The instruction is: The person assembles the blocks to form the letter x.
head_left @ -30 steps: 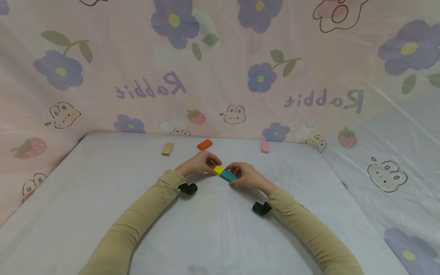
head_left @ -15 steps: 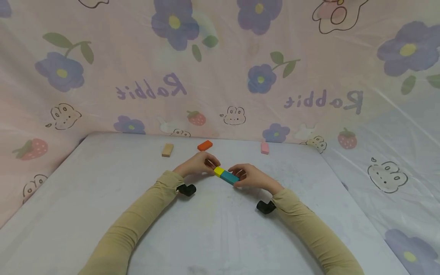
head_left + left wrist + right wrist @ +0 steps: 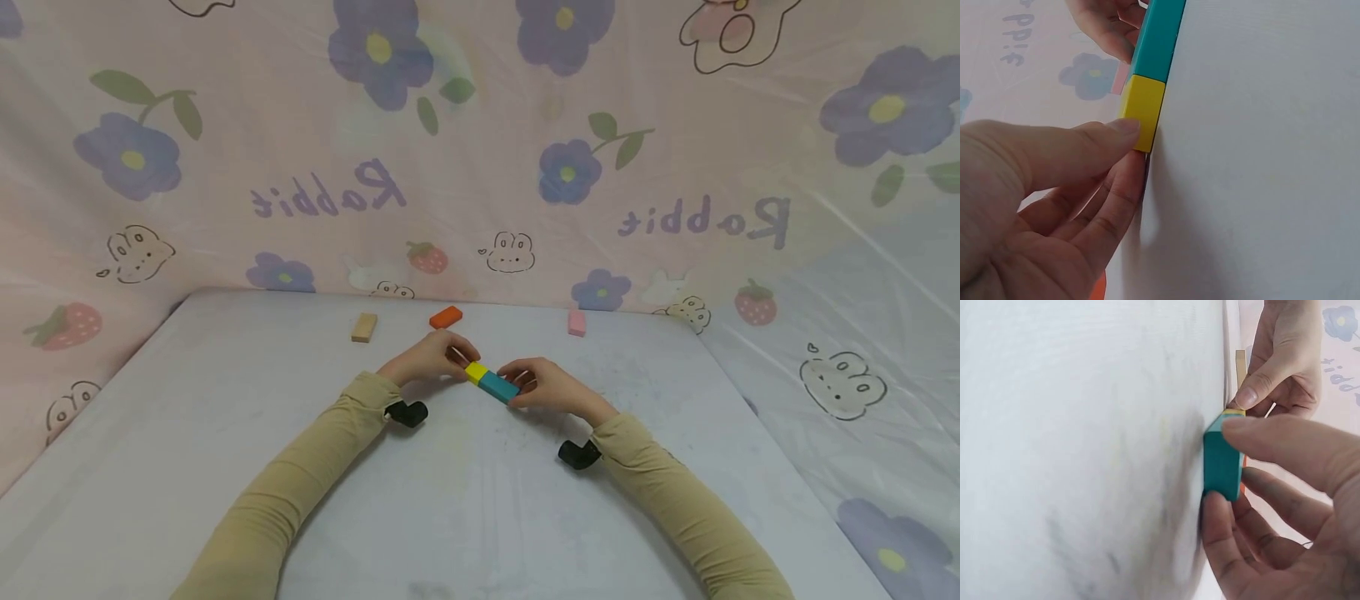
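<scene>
A yellow block (image 3: 476,373) and a teal block (image 3: 498,387) lie end to end on the white table, touching, mid-scene in the head view. My left hand (image 3: 431,358) pinches the yellow one; in the left wrist view the thumb presses its side near the end, with the fingers (image 3: 1113,212) curled behind. At the other end, my right hand (image 3: 555,389) holds the teal block, thumb (image 3: 1285,440) along its upper edge and a fingertip against its lower end in the right wrist view. Part of the yellow block is hidden there behind the teal one.
Towards the back of the white table (image 3: 420,508) lie a plain wooden block (image 3: 364,327), an orange block (image 3: 446,317) and a pink block (image 3: 576,323). A printed cloth (image 3: 480,150) hangs behind them. Each sleeve cuff carries a black wrist camera (image 3: 407,414).
Over the last second my right hand has shifted slightly right and nearer, showing more of the teal block. My left hand has barely moved, and the blocks at the back stay put.
</scene>
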`<state>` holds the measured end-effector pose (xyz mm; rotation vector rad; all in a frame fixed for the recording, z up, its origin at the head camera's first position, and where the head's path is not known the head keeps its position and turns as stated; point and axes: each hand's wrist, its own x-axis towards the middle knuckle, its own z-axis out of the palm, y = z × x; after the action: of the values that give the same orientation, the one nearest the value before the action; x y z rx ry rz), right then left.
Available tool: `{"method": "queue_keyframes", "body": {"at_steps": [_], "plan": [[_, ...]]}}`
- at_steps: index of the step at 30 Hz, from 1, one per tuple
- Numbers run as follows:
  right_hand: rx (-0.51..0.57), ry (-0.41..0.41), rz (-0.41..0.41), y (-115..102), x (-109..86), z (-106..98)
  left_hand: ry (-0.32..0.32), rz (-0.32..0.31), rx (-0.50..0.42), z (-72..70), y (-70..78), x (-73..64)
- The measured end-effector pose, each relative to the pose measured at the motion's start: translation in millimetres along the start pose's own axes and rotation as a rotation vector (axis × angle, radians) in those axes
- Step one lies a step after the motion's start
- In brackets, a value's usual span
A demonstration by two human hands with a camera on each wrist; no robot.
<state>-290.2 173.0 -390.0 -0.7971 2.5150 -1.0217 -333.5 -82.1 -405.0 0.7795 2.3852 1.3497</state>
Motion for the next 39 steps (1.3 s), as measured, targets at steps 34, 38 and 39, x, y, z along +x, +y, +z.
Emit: {"method": "queue_keyframes", "body": {"at_steps": [34,38,39], "plan": [[0.044,-0.048,-0.042,6,1.4,-5,0.029,0.003,-0.061,-26.6,-3.7,-21.5],[0.05,-0.053,-0.041,6,2.0,-5,0.07,0.006,-0.083,-39.6,-4.2,-29.4],[0.051,-0.053,-0.045,7,2.2,-5,0.079,0.01,-0.091,-43.3,-4.3,-31.3]]}}
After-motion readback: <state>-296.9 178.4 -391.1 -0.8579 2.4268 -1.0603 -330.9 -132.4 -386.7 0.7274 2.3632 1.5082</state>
